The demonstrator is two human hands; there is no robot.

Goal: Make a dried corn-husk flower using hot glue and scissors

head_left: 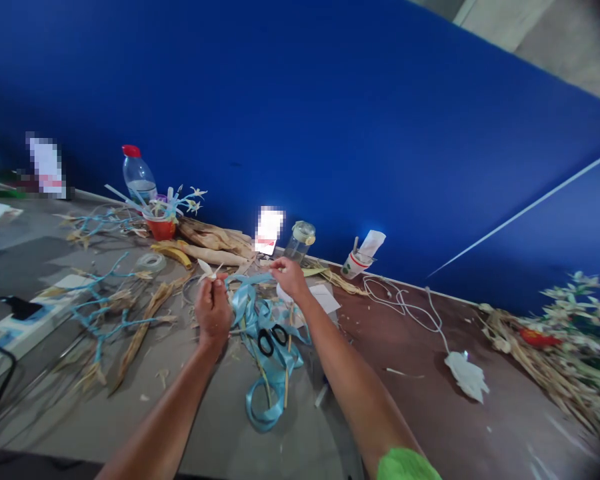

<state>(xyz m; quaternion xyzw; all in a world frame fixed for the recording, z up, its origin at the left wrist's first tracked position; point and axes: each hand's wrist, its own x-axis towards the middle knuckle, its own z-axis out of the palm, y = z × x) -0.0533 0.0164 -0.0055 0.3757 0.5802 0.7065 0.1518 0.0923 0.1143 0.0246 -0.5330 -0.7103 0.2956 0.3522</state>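
Observation:
My left hand (213,310) is closed, pinching a small pale flower (207,270) with pointed petals at the base. To its right, my right hand (287,275) pinches one end of a light blue ribbon (253,279), drawn out between the two hands. Whether the ribbon touches the flower's stem, I cannot make out. Below the hands the rest of the ribbon lies in a loose, looping heap. Scissors with black handles (273,340) rest on that heap, their blades hidden.
Blue-wrapped flower stems (100,310) and a power strip (30,327) lie at left. Behind stand a red cup (161,229), a bottle (139,177), dried husks (213,240), a glass jar (300,241) and a lit screen (269,230). A white cable (405,307) and more flowers (580,320) are at right.

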